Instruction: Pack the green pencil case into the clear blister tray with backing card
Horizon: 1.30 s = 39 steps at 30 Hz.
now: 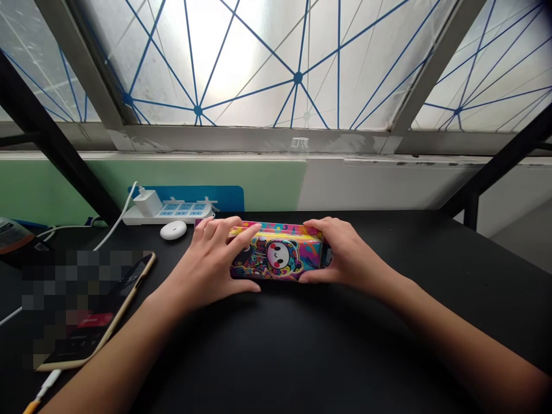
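Note:
A long, glossy, brightly coloured box [278, 256] printed with a round-faced cartoon character lies across the black tabletop in front of me. Around its left end sits my left hand [213, 259], fingers over the top and thumb low at the front edge. My right hand [338, 250] grips the opposite end, fingers on top and thumb at the lower front. The two hands hide both ends of the box. A dark part shows beside the right palm.
Left of my hands, a tablet-like device [114, 310] with a gold edge lies under my forearm. Behind are a white power strip [172, 214] with a charger [148, 203], and a round white case [173, 230]. Black slanted desk legs [64, 115] flank the window.

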### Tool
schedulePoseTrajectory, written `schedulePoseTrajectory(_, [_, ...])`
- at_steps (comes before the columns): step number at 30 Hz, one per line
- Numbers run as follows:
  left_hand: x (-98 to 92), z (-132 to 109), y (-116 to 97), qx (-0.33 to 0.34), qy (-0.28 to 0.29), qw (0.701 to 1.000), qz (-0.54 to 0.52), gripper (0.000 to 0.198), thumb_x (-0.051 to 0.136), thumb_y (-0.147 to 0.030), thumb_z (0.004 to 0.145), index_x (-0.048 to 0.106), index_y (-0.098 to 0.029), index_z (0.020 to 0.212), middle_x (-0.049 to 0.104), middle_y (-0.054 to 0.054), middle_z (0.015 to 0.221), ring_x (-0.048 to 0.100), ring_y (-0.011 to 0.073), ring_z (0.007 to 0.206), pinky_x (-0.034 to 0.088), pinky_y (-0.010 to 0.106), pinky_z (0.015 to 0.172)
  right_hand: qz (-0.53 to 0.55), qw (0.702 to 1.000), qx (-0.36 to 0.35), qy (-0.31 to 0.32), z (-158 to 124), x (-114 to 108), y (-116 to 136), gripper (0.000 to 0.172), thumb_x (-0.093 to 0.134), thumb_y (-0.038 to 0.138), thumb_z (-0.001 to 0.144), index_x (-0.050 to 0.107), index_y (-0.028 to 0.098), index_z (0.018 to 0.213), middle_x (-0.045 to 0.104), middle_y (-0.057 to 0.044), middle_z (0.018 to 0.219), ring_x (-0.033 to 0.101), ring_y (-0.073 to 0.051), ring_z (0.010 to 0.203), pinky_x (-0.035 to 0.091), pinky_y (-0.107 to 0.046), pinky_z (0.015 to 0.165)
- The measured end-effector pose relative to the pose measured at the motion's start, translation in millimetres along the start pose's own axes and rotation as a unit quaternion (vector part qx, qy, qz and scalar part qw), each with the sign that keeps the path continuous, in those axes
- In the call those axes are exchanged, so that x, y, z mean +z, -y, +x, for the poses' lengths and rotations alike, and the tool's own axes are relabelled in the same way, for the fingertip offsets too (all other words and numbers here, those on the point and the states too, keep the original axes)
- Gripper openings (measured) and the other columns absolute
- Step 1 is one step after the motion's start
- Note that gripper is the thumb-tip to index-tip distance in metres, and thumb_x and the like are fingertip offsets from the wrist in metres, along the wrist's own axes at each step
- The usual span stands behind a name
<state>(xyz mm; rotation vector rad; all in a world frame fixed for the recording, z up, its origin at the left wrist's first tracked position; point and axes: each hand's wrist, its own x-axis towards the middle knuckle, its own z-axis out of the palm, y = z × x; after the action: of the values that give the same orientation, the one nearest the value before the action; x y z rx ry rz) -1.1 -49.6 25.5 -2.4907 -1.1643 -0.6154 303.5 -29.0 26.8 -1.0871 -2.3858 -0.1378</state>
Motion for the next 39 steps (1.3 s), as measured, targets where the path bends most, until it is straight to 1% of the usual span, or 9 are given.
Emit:
schedulePoseTrajectory(2, [-3.1, 2, 2, -0.022, -0.036, 0.999, 0.013, 0.084, 0.074, -0.055, 0.078, 0.04, -0.02, 0.146, 0.048, 0.018, 0.142, 0.042, 0.0383, 0.132, 0.022, 0.059, 0.115, -0.039, 0.998, -0.034, -0.032, -1, -2, 2, 0.074, 0.082, 0.055, 0.069, 0.047, 0.02, 0.124, 0.066, -0.012, 0.111, 0.062, -0.03, 0.101, 0.041, -0.051, 0.101])
schedulePoseTrajectory(4, [-3.9, 3, 5, -0.031, -0.045, 0.998, 0.025, 0.062, 0.071, -0.048, 0.084, 0.049, -0.019, 0.136, 0.057, 0.016, 0.134, 0.05, 0.0356, 0.126, 0.022, 0.059, 0.115, -0.079, 0.994, -0.065, -0.042, -3, -3, 5, 0.052, 0.077, 0.046, 0.079, 0.05, 0.021, 0.116, 0.068, -0.008, 0.102, 0.065, -0.025, 0.091, 0.038, -0.05, 0.105])
schedulePoseTrajectory(9, [-1.4, 1, 7, -0.007, 0.043, 0.999, 0.014, 0.023, 0.07, -0.035, 0.086, 0.06, -0.019, 0.099, 0.071, 0.008, 0.1, 0.067, 0.028, 0.09, 0.044, 0.049, 0.098, -0.146, 0.985, -0.091, 0.012, -8, 1, 21, 0.02, 0.061, 0.03, 0.093, 0.057, 0.019, 0.11, 0.073, -0.008, 0.099, 0.068, -0.024, 0.085, 0.044, -0.049, 0.1])
schedulePoseTrajectory(15, [-3.3, 2, -8, 0.013, 0.128, 0.991, -0.017, 0.03, 0.077, -0.03, 0.08, 0.06, -0.022, 0.104, 0.07, 0.007, 0.105, 0.065, 0.0292, 0.099, 0.046, 0.045, 0.093, -0.11, 0.987, -0.085, 0.083, -13, 19, 44, 0.039, 0.059, 0.023, 0.092, 0.057, 0.015, 0.131, 0.064, -0.016, 0.133, 0.061, -0.033, 0.119, 0.047, -0.052, 0.101])
schedulePoseTrajectory(19, [0.1, 3, -11, 0.017, 0.137, 0.989, -0.055, 0.05, 0.072, -0.051, 0.083, 0.059, -0.024, 0.122, 0.066, 0.009, 0.112, 0.061, 0.0295, 0.105, 0.046, 0.044, 0.093, -0.072, 0.986, -0.111, 0.105, -13, 34, 49, 0.061, 0.061, 0.039, 0.092, 0.046, 0.012, 0.145, 0.048, -0.018, 0.15, 0.045, -0.036, 0.137, 0.042, -0.054, 0.109])
schedulePoseTrajectory(24, [16.3, -2, -5, -0.055, 0.153, 0.983, -0.088, 0.095, 0.052, -0.08, 0.08, 0.034, -0.022, 0.153, 0.043, 0.017, 0.153, 0.037, 0.0384, 0.14, 0.026, 0.058, 0.114, -0.049, 0.981, -0.117, 0.144, -10, 37, 50, 0.073, 0.061, 0.05, 0.092, 0.039, 0.014, 0.151, 0.039, -0.018, 0.155, 0.034, -0.036, 0.144, 0.033, -0.056, 0.115])
schedulePoseTrajectory(29, [26.0, -6, -1, -0.103, 0.214, 0.967, -0.095, 0.102, 0.041, -0.087, 0.078, 0.028, -0.022, 0.156, 0.026, 0.016, 0.162, 0.023, 0.0389, 0.148, 0.018, 0.061, 0.116, 0.009, 0.975, -0.08, 0.206, -7, 19, 46, 0.087, 0.061, 0.067, 0.083, 0.039, 0.019, 0.152, 0.036, -0.015, 0.156, 0.033, -0.036, 0.144, 0.032, -0.056, 0.116])
schedulePoseTrajectory(34, [21.8, -5, -1, -0.122, 0.224, 0.962, -0.097, 0.103, 0.042, -0.088, 0.077, 0.026, -0.024, 0.157, 0.024, 0.013, 0.162, 0.022, 0.0378, 0.149, 0.014, 0.06, 0.117, 0.055, 0.967, -0.019, 0.248, -17, -18, 14, 0.082, 0.064, 0.071, 0.079, 0.047, 0.03, 0.147, 0.045, -0.006, 0.153, 0.043, -0.034, 0.139, 0.041, -0.049, 0.111])
schedulePoseTrajectory(39, [20.1, -7, 0, -0.117, 0.224, 0.961, -0.109, 0.097, 0.041, -0.083, 0.083, 0.019, -0.026, 0.159, 0.021, 0.012, 0.163, 0.02, 0.0366, 0.15, 0.013, 0.059, 0.117, 0.029, 0.978, 0.02, 0.205, -15, -28, 2, 0.049, 0.059, 0.066, 0.086, 0.072, 0.031, 0.119, 0.074, -0.005, 0.119, 0.064, -0.033, 0.118, 0.052, -0.048, 0.097])
